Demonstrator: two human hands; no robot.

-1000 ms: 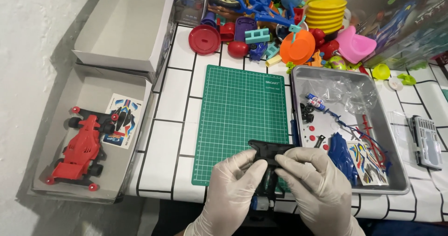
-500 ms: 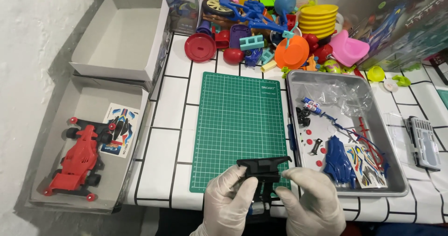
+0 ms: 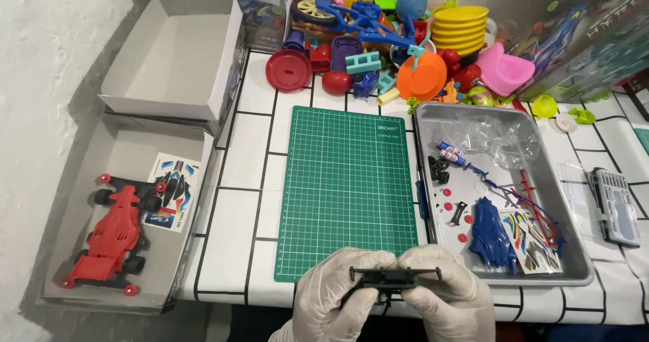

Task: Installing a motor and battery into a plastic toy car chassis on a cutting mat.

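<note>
Both gloved hands, left hand (image 3: pixel 338 294) and right hand (image 3: pixel 449 298), are pinching a black car frame (image 3: pixel 392 276) just off the near edge of the green mat (image 3: pixel 345 179); looks like early assembly, so fitting parts from the metal tray (image 3: pixel 574 261) probably needs a steady grip.

Cutting mat (image 3: pixel 345 186) showing green with pale grid; toy car (image 3: pixel 111 237) showing red (black tyres); gloved hands showing white; chassis part (image 3: pixel 394 276) showing black.

White tiled counter (image 3: pixel 253 173), black grout: green cutting mat (image 3: pixel 345 186) lying at centre; metal tray (image 3: pixel 574 264) sitting at 3 o'clock; toy pile (image 3: pixel 405 51) crowding 12 o'clock; grey case (image 3: pixel 615 207) resting far right.
</note>
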